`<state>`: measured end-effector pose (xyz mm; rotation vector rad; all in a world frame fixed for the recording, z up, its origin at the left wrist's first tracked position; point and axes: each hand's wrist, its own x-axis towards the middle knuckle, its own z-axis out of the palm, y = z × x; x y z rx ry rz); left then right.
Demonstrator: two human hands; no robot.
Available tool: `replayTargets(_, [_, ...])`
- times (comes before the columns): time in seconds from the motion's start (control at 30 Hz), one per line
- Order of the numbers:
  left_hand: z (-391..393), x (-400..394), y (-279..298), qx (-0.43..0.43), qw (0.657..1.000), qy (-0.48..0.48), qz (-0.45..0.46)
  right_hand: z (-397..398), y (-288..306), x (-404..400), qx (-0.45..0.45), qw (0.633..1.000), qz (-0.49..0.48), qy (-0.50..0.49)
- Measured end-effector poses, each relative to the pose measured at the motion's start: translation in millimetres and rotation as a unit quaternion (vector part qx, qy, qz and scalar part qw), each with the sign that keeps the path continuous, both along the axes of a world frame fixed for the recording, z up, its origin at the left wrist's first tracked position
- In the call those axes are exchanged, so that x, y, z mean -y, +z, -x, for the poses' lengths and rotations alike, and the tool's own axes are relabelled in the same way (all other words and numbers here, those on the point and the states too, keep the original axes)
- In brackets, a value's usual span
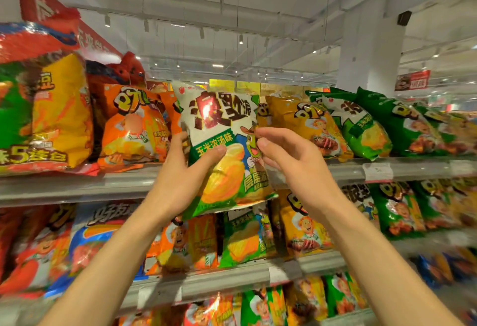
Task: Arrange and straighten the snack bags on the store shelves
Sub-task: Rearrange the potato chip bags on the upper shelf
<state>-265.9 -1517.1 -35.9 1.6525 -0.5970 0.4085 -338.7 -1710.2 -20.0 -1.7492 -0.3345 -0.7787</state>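
A white and green snack bag [222, 129] with dark red characters stands upright in front of the top shelf [77, 186], its bottom hanging below the shelf edge. My left hand [183, 171] grips its left side, thumb across the front. My right hand [286, 155] pinches its right edge between thumb and fingers. Left of it sits an orange bag [134, 129]. A yellow-brown bag [304, 124] leans just to the right, behind my right hand.
Green bags [402, 124] lean along the top shelf to the right, and a large multi-pack [44, 109] fills the left. The lower shelf [232, 276] holds orange, green and yellow bags. A white pillar [371, 49] stands behind the shelves.
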Motion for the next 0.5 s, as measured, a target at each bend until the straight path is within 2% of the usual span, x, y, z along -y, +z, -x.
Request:
replayTargets(0.13, [16.8,-5.9,-31.7,-0.002,1.0,-0.011,-0.012,25.9,-28.0,13.1,-0.035,0.999,-0.021,-0.013])
replayTargets(0.27, [38.3,-1.3,-61.8,-0.009,0.999,-0.037,-0.005,54.8,-61.7,39.1,-0.078,0.994,-0.031,-0.069])
replayTargets(0.5, [85.9,41.3,-110.6,-0.041,0.998,-0.049,0.017,116.0,-123.6,100.1,-0.134,0.98,-0.053,-0.137])
